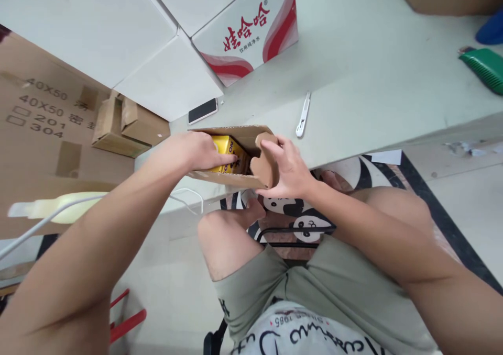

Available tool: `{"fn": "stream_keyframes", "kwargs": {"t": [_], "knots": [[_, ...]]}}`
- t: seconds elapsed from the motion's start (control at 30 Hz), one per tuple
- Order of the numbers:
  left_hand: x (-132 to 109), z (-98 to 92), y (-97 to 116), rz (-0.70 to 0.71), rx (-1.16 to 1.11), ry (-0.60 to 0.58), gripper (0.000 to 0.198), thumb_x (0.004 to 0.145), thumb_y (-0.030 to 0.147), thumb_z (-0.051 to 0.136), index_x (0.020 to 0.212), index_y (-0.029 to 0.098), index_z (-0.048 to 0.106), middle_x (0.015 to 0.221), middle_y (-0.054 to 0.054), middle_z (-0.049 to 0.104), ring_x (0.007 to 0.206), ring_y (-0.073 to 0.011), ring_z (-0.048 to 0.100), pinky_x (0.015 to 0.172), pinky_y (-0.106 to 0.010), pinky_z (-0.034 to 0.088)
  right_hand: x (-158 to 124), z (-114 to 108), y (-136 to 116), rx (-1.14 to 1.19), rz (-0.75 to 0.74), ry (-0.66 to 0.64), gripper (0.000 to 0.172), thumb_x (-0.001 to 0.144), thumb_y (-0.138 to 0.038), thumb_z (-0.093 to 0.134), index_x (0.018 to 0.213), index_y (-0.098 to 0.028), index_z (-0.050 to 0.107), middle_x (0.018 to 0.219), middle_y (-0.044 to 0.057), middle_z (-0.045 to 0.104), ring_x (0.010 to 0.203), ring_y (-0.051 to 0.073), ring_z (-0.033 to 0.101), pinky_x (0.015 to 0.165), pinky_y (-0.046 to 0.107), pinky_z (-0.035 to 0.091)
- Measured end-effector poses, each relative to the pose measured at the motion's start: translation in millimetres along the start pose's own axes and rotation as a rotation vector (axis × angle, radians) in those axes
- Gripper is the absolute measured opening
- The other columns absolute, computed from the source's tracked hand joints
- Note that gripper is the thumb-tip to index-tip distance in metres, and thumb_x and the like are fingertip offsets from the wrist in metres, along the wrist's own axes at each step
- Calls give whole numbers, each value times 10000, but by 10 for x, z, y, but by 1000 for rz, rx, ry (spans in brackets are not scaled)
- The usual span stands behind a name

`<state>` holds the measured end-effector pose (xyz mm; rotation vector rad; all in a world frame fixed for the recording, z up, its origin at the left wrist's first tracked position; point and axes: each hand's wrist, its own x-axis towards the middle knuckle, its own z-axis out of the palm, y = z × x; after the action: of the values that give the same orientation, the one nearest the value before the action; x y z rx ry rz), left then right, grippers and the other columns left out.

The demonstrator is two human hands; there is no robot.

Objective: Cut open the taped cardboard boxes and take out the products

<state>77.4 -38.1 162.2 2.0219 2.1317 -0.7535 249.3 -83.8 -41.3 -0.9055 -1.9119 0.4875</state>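
A person's left hand [196, 152] reaches into an open brown cardboard box [228, 179] at the near edge of a pale grey-green table [353, 82], one digit pressed on a yellow printed carton [225, 144] inside, towards the left; its other fingers are partly hidden, so whether it grips cannot be told. The right hand [291, 170] grasps the box's right end at its notched flap. A white utility knife [302, 117] lies farther right, a dark-screened phone [203, 111] farther left.

Light is bright, shadows soft, edges stretched.
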Motion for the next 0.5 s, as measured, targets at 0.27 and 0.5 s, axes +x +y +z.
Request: {"fn": "stream_keyframes", "kwargs": {"t": [0.27, 0.5], "knots": [[-63, -142, 19, -44, -87, 209, 639, 720, 625, 742, 1112, 128, 651, 1042, -188, 717, 1087, -443, 713, 934, -524, 570, 64, 0, -120, -151, 166, 6, 1082, 693, -622, 832, 1582, -328, 291, 1601, 200, 272, 1472, 473, 342, 1089, 640, 393], [-452, -544, 117, 35, -381, 509, 761, 612, 585, 829, 1224, 154, 689, 992, -39, 690, 1044, -367, 740, 980, -653, 553, 206, -160, 75, -218, 200, 117, 1042, 755, -662, 767, 1614, -338, 273, 1665, 166, 188, 1560, 508, 219, 1109, 702, 372]]}}
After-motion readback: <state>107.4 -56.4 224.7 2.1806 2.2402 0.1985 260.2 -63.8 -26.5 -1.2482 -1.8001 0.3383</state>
